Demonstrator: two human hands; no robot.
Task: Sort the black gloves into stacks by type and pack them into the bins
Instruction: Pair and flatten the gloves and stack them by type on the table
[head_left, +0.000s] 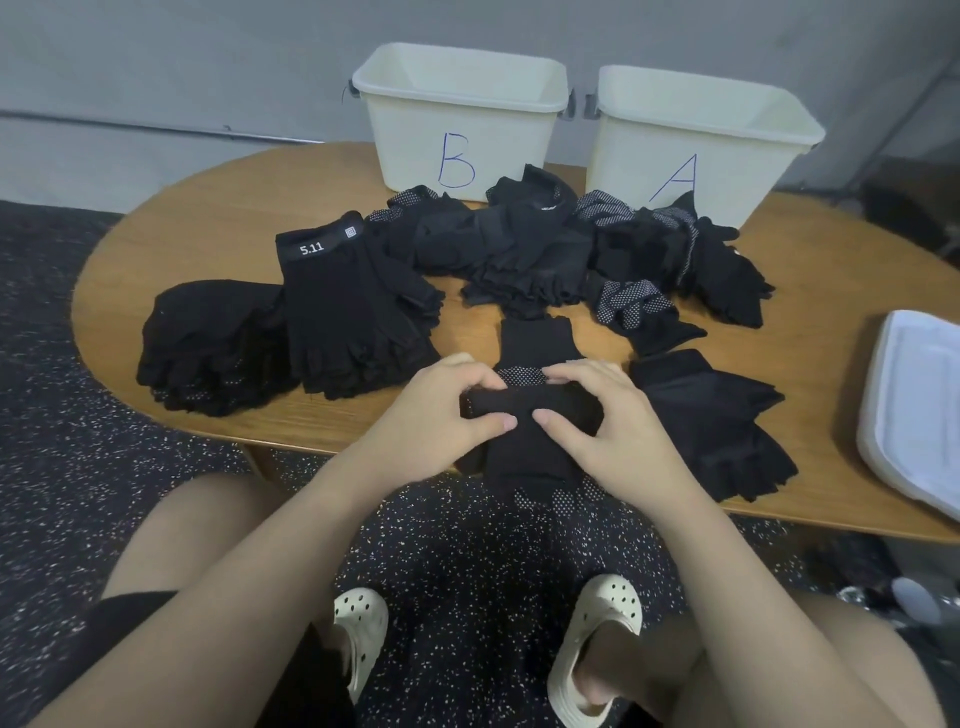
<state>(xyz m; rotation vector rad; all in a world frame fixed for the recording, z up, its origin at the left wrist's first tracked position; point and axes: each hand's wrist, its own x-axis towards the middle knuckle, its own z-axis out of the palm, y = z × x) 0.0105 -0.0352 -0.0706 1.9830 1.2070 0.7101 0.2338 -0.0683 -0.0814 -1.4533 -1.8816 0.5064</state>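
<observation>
Glove in hand: a black knit glove (530, 415) with white grip dots on one face, folded over on itself at the near edge of the wooden table (208, 208), its dotted fingers hanging past the edge
Grip: left hand (441, 410) and right hand (597, 415) both pinch the folded band of the glove, thumbs in front, fingers curled over the far side; the glove runs between and beneath them
Sorted stacks: dotted knit gloves (208, 348) far left; fingerless gloves marked "5.11" (353, 312) beside them; another fingerless stack (711, 415) just right of the hands
Unsorted heap: mixed black gloves (545, 249) piled mid-table, before the bins
Bins: two cream plastic tubs, rectangular, smooth-walled, marked "B" (457, 119) and "A" (691, 145) in blue
Right edge: a white plastic lid (914, 405), flat with rounded corners
</observation>
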